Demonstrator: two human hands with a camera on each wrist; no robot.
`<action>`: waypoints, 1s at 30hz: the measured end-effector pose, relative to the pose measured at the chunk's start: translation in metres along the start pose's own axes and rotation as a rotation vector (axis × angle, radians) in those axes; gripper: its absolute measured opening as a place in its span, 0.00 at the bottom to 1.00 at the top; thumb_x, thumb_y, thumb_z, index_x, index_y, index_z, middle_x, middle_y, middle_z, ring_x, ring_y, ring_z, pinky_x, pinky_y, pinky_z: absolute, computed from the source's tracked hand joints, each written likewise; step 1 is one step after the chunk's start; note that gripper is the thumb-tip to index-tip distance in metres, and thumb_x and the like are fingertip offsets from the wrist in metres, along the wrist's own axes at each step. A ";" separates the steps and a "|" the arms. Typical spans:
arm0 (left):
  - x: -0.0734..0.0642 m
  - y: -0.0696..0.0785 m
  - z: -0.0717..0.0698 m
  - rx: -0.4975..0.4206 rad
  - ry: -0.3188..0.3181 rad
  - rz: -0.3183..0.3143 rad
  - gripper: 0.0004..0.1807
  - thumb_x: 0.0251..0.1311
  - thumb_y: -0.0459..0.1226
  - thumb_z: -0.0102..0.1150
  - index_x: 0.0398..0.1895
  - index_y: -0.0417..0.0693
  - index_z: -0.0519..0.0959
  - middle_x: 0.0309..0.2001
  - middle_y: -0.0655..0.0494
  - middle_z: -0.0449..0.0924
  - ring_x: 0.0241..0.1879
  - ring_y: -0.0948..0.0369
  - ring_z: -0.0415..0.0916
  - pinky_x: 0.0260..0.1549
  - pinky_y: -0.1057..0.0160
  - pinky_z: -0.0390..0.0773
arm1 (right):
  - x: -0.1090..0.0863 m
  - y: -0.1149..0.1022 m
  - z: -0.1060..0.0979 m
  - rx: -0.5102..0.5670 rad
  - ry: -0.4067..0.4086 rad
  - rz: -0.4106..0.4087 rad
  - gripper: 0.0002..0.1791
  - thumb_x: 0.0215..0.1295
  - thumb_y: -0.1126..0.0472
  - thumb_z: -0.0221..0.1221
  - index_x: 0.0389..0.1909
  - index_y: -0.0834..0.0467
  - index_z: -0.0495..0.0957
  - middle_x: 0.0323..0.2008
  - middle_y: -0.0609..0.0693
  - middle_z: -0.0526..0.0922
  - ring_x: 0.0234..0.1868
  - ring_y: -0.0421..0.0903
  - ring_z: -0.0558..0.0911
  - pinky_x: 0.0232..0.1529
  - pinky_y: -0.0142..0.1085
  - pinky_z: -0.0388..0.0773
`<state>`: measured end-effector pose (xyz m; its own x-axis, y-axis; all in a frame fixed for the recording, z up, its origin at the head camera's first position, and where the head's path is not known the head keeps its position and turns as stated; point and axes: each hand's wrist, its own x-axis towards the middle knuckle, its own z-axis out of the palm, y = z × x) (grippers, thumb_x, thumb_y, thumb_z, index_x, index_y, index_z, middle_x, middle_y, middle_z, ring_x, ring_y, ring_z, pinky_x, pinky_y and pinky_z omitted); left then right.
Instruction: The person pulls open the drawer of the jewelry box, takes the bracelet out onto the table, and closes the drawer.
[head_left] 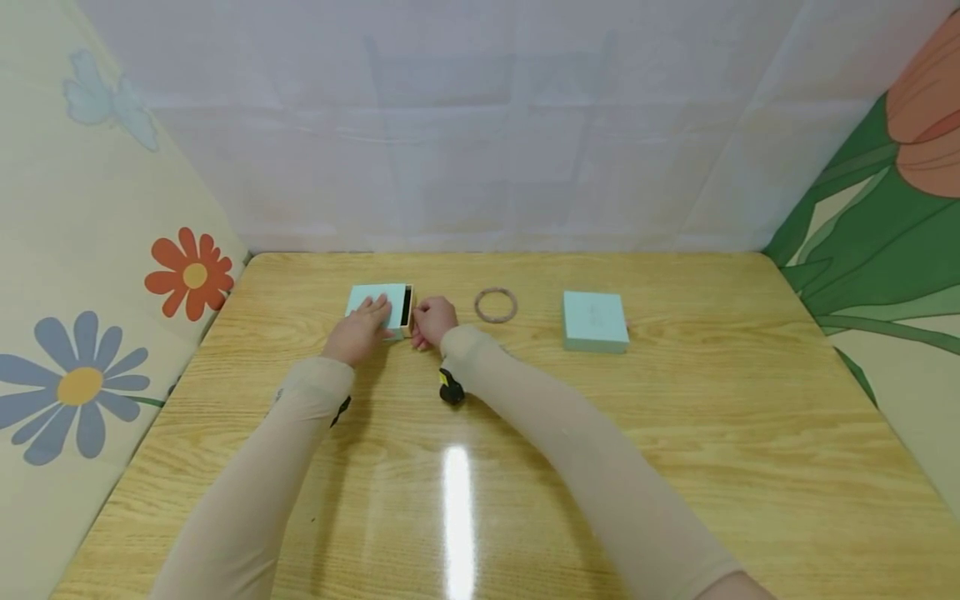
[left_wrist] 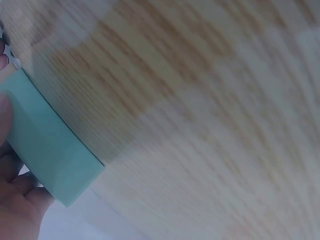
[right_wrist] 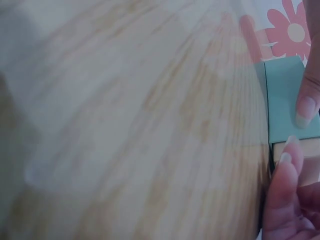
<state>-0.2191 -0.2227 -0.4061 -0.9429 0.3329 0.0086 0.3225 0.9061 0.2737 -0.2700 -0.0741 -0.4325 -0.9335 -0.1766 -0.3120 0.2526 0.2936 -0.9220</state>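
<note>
A light-teal slide-out gift box stands at the left of the table, its beige-edged inner drawer partly out on the right side. A dark strip of the inside shows. My left hand holds the sleeve, fingers across its top and thumb on the near side. In the left wrist view, the box's teal side shows beside the fingers. My right hand pinches the drawer's end. The right wrist view shows its fingertips at the beige drawer edge; the exact grip is partly hidden.
A thin brownish-pink bangle lies right of my right hand. Farther right stands a second light-teal box, closed, with a small pinkish tab at its right side. The wooden table meets a white cloth backdrop behind.
</note>
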 end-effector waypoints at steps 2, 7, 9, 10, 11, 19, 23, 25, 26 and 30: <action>0.000 0.000 0.000 0.004 0.001 0.000 0.30 0.67 0.35 0.56 0.68 0.28 0.62 0.70 0.35 0.56 0.69 0.38 0.52 0.65 0.38 0.59 | -0.001 0.000 0.001 0.001 -0.003 -0.005 0.12 0.73 0.68 0.49 0.38 0.72 0.78 0.14 0.53 0.75 0.09 0.41 0.74 0.08 0.28 0.73; 0.000 -0.001 0.001 0.008 -0.001 0.002 0.30 0.67 0.35 0.56 0.67 0.28 0.63 0.70 0.35 0.56 0.69 0.38 0.53 0.64 0.37 0.60 | -0.001 0.000 0.003 -0.002 -0.004 -0.002 0.11 0.73 0.67 0.50 0.38 0.71 0.79 0.14 0.53 0.75 0.09 0.41 0.74 0.08 0.28 0.72; 0.000 -0.001 0.002 0.004 -0.004 0.001 0.30 0.67 0.35 0.56 0.68 0.28 0.63 0.70 0.35 0.56 0.69 0.38 0.52 0.64 0.37 0.60 | 0.001 0.001 0.005 -0.012 0.000 0.003 0.12 0.73 0.67 0.50 0.37 0.70 0.79 0.13 0.52 0.75 0.09 0.41 0.74 0.08 0.28 0.73; 0.000 -0.002 0.002 0.003 -0.006 0.001 0.30 0.67 0.35 0.56 0.68 0.28 0.62 0.70 0.35 0.55 0.69 0.38 0.52 0.64 0.38 0.60 | 0.002 0.002 0.006 -0.019 0.000 0.003 0.11 0.73 0.67 0.50 0.38 0.70 0.79 0.13 0.52 0.75 0.09 0.41 0.74 0.08 0.28 0.73; 0.000 -0.002 0.002 0.001 -0.008 0.000 0.30 0.67 0.35 0.56 0.68 0.28 0.62 0.70 0.35 0.55 0.70 0.38 0.52 0.64 0.38 0.60 | 0.003 0.002 0.007 -0.024 0.000 0.007 0.11 0.74 0.66 0.50 0.37 0.69 0.80 0.13 0.52 0.75 0.09 0.41 0.74 0.08 0.29 0.73; 0.001 -0.003 0.001 -0.015 -0.018 -0.001 0.30 0.68 0.35 0.55 0.68 0.29 0.62 0.71 0.35 0.55 0.70 0.38 0.51 0.64 0.37 0.59 | 0.004 0.000 0.009 -0.032 -0.022 0.015 0.12 0.74 0.65 0.50 0.36 0.68 0.80 0.15 0.53 0.76 0.10 0.43 0.75 0.10 0.30 0.75; 0.002 -0.003 0.000 -0.016 -0.021 -0.002 0.30 0.68 0.35 0.55 0.68 0.29 0.62 0.71 0.35 0.55 0.70 0.38 0.51 0.64 0.37 0.59 | 0.005 0.000 0.009 -0.027 -0.025 0.016 0.12 0.74 0.65 0.50 0.37 0.68 0.80 0.15 0.54 0.76 0.10 0.43 0.75 0.09 0.30 0.74; 0.002 -0.002 0.000 -0.017 -0.019 -0.003 0.30 0.68 0.35 0.55 0.68 0.29 0.62 0.71 0.35 0.55 0.70 0.38 0.51 0.65 0.37 0.59 | 0.006 0.000 0.010 -0.026 -0.022 0.021 0.12 0.74 0.65 0.50 0.38 0.68 0.80 0.15 0.54 0.76 0.10 0.43 0.75 0.09 0.30 0.74; 0.002 -0.002 0.000 -0.019 -0.016 -0.003 0.30 0.68 0.35 0.55 0.68 0.29 0.62 0.71 0.35 0.55 0.70 0.38 0.51 0.65 0.37 0.59 | 0.007 0.000 0.010 -0.028 -0.022 0.020 0.12 0.74 0.65 0.50 0.38 0.68 0.80 0.15 0.54 0.76 0.10 0.43 0.75 0.09 0.30 0.74; 0.002 -0.002 0.001 -0.017 -0.001 0.002 0.29 0.67 0.35 0.56 0.67 0.28 0.63 0.70 0.35 0.56 0.70 0.38 0.52 0.65 0.37 0.59 | 0.008 0.000 0.011 -0.045 -0.028 0.014 0.12 0.74 0.65 0.50 0.40 0.68 0.81 0.16 0.54 0.77 0.10 0.43 0.75 0.09 0.30 0.74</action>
<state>-0.2211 -0.2234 -0.4070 -0.9423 0.3347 0.0079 0.3225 0.9011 0.2897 -0.2751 -0.0864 -0.4373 -0.9224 -0.1980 -0.3317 0.2535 0.3377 -0.9065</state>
